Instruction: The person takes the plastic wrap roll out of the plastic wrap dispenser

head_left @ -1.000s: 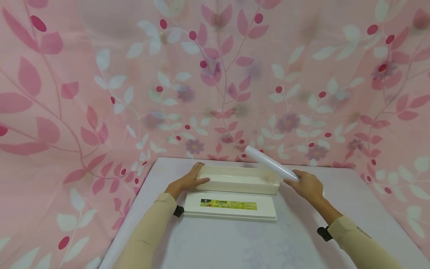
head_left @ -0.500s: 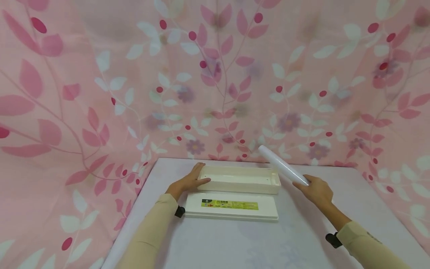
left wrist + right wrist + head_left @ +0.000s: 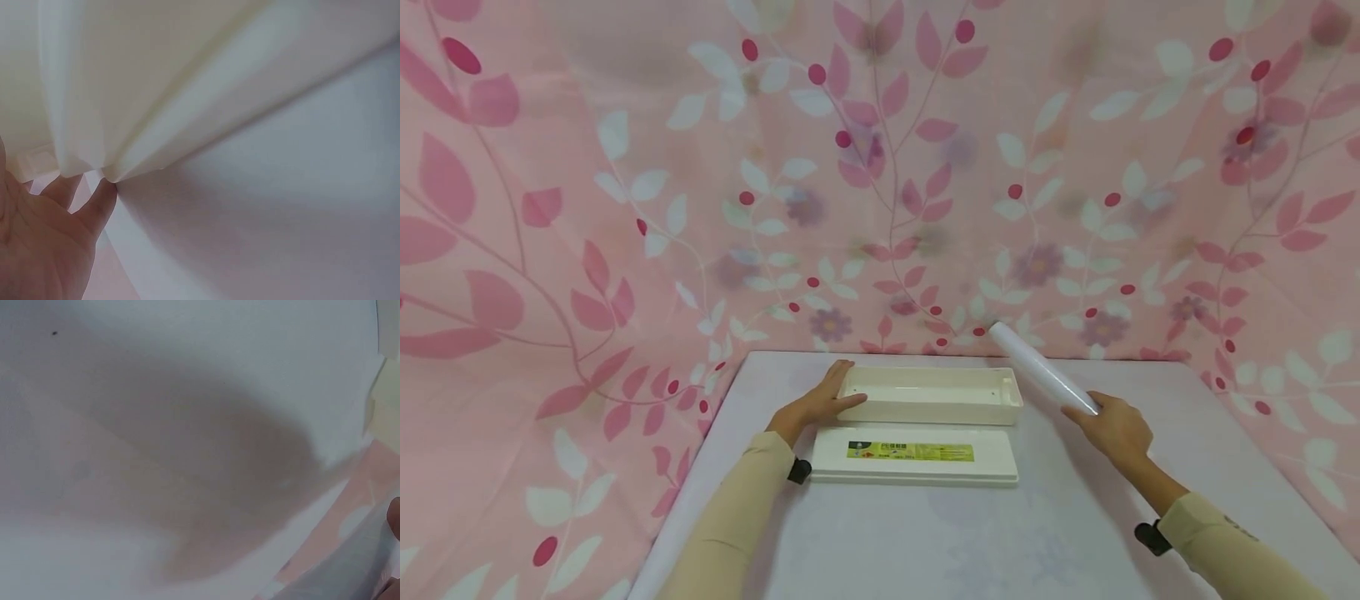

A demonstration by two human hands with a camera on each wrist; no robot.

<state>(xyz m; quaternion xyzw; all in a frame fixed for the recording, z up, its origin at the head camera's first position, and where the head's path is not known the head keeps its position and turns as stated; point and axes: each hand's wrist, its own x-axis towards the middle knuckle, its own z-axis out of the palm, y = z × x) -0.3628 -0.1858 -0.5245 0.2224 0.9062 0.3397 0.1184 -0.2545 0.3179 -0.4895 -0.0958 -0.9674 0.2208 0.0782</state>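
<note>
Your right hand (image 3: 1116, 429) has its grip closed round the roll's (image 3: 1037, 367) near end, tilting it above the table (image 3: 1075, 517), right of the tray (image 3: 928, 396). Your left hand (image 3: 816, 404) presses the tray's left end, fingers relaxed. Lid (image 3: 913, 456) lies just before it.

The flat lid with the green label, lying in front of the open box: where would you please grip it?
Grip the lid by its two short ends, coming from above: it lies flat, long and narrow, with both ends clear of the box.

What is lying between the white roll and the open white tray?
Nothing: in the head view only bare table separates the white roll, held by the right hand, from the tray.
</note>
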